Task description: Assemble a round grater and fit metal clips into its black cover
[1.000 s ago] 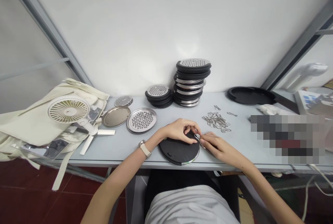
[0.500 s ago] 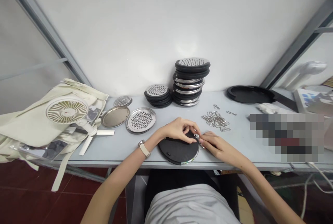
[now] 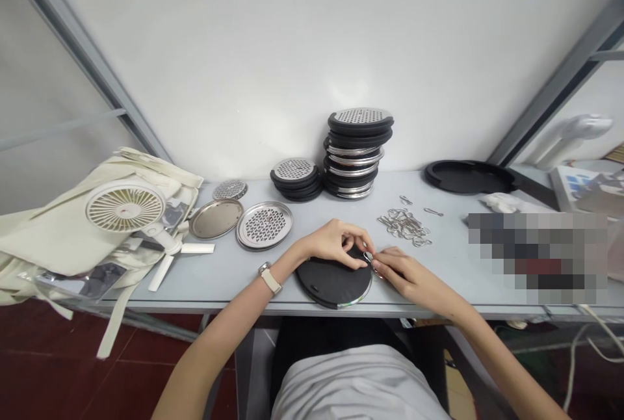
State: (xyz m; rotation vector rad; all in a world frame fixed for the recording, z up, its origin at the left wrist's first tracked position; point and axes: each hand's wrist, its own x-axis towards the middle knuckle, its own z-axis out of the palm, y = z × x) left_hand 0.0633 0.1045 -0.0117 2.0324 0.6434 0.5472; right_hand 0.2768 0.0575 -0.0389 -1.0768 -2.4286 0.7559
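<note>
A black round disc (image 3: 336, 280) with a small slot and a shiny metal lower right rim lies at the desk's front edge. My left hand (image 3: 338, 243) curls over its far right side, thumb on top and fingers bent round toward the rim. Between finger and thumb my right hand (image 3: 400, 272) pinches a small bent-wire clip (image 3: 368, 255) at that rim; part of the clip is hidden by the fingers. The left index fingertip is close by the clip; whether they touch I cannot tell. Just beyond lies a pile of similar wire clips (image 3: 403, 225).
A tall stack of black and metal discs (image 3: 358, 153) stands by the wall, beside a shorter stack (image 3: 296, 179). Round metal grater plates (image 3: 264, 225) lie left of my hands. A white fan (image 3: 125, 207) rests on a cream bag (image 3: 53, 231). Back right is a black tray (image 3: 470, 177).
The disc and both hands have shifted very slightly. Both hands keep the same hold at the rim, and the things around them have not moved.
</note>
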